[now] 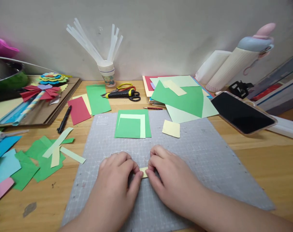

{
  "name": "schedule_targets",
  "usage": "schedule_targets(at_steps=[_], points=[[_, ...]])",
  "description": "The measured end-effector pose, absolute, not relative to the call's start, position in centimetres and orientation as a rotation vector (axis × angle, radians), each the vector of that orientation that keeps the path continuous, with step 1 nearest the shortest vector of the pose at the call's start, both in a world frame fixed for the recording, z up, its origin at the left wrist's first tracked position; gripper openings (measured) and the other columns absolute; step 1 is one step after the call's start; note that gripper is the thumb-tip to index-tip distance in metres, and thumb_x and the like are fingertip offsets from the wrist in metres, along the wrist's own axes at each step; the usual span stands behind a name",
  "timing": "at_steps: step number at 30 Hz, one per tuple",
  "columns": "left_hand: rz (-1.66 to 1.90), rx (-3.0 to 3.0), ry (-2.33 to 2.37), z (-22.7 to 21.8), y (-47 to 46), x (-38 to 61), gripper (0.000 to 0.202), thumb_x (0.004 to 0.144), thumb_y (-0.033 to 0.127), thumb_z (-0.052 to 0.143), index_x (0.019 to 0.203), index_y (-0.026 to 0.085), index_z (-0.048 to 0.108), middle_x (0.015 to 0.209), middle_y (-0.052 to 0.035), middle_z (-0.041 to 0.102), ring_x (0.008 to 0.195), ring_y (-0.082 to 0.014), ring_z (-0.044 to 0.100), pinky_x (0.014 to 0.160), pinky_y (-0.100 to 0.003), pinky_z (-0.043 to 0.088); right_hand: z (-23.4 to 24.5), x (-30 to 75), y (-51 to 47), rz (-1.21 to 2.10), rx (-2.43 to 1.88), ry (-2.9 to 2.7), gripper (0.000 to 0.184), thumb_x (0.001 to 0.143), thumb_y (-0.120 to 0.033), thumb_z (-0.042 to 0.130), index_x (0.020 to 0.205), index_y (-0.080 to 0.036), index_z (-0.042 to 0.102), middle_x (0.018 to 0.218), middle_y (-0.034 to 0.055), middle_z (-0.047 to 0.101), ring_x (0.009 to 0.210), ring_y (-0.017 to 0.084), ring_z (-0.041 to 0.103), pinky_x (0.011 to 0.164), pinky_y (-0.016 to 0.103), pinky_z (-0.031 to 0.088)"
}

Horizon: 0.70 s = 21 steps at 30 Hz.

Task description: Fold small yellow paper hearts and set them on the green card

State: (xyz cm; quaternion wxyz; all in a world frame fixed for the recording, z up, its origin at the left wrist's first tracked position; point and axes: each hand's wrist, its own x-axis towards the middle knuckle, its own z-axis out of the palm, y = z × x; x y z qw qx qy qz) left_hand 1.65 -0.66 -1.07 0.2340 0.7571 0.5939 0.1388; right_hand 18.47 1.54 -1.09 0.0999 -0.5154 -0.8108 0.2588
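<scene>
A narrow piece of pale yellow paper (144, 172) lies low over the grey cutting mat (199, 174), pinched at both ends. My left hand (119, 177) closes thumb and fingers on its left end, and my right hand (170, 177) does the same on the right end. Only the short middle of the paper shows between the fingertips. Beyond my hands, a green square (129, 128) rests on a pale green one and a larger green sheet. A small pale yellow square (171, 129) sits to their right.
Green paper scraps (47, 161) spread at left, near a black pen (64, 119). A yellow-black cutter (119, 93) and scissors (135, 96) lie behind the mat. A paper cup (108, 75) holds white sticks. At right are a phone (243, 112) and a bottle (235, 64).
</scene>
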Motion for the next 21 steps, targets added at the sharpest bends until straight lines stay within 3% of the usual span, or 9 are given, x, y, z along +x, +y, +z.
schedule_targets(at_steps=[21], points=[[0.373,2.073,1.663,-0.93,-0.47,1.77,0.012,0.084,0.022,0.055,0.073,0.021,0.059,0.079,0.0001,0.056,0.079,-0.0204,0.052,0.073,-0.038,0.036,-0.81,18.42,1.62,0.774,-1.561,-2.384,0.015,0.085,-0.02,0.049,0.073,-0.018,0.057,0.088,0.0026,0.053,0.073,0.016,0.051,0.063,0.031,0.035]])
